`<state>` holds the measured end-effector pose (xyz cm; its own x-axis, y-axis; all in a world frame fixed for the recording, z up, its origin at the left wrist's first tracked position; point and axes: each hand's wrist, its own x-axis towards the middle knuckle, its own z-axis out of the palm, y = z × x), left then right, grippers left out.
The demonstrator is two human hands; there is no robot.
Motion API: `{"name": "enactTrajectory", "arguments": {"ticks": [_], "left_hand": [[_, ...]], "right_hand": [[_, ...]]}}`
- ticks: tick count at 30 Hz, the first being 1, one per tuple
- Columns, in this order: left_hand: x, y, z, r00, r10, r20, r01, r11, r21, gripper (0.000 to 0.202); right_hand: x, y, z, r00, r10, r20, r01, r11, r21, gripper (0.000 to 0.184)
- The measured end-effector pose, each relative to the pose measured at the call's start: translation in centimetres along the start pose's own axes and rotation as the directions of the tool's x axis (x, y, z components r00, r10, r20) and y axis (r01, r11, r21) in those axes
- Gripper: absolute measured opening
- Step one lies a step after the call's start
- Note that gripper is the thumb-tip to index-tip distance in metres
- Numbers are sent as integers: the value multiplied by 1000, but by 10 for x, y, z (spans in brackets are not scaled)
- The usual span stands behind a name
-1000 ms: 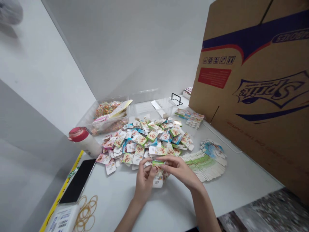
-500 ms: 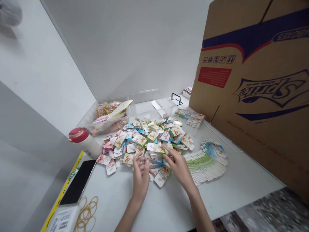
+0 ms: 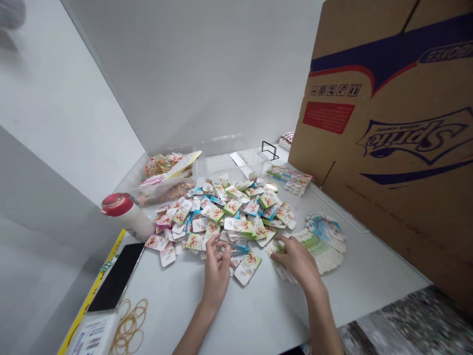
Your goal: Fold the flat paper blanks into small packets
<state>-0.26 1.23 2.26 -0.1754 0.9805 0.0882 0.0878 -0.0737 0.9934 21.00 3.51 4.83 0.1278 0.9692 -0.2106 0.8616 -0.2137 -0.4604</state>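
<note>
Left hand (image 3: 216,268) lies open, fingertips on the near edge of the card pile (image 3: 229,212) on the table (image 3: 258,315). Right hand (image 3: 297,259) covers the near end of the fanned row (image 3: 325,246) just right of the pile; whether its grip holds a card, I cannot tell

Packing workplace, card heap (image 3: 229,217), carton (image 3: 391,143)

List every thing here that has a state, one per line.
card pile, loose
fanned card row, overlapped
left hand, fingertips on card pile, grip unclear
right hand, flat on fanned card row
bottle, capped
phone, screen dark
plastic tub, open, filled
Sprite carton, print upside down
</note>
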Motion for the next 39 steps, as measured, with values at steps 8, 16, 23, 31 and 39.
{"name": "enactTrajectory", "arguments": {"ticks": [8,16,23,31,39], "left_hand": [[1,-2,0,1000,-19,5,19,1000,10,43],[0,0,0,1000,-19,6,19,1000,8,44],[-10,-4,2,990,35,135,-42,998,52,33],[-21,-4,8,862,104,496,-29,987,-157,95],[-16,5,13,870,-52,490,210,939,-272,45]], "right_hand": [[-4,-9,0,999,21,25,-20,999,-36,34],[-12,-8,-9,990,-135,-29,135,991,1,26],[-22,-9,-19,934,-352,-52,353,895,273,27],[-57,-55,-29,867,-492,-74,451,715,533,18],[-48,-66,-15,847,-518,-122,488,665,566,12]]}}
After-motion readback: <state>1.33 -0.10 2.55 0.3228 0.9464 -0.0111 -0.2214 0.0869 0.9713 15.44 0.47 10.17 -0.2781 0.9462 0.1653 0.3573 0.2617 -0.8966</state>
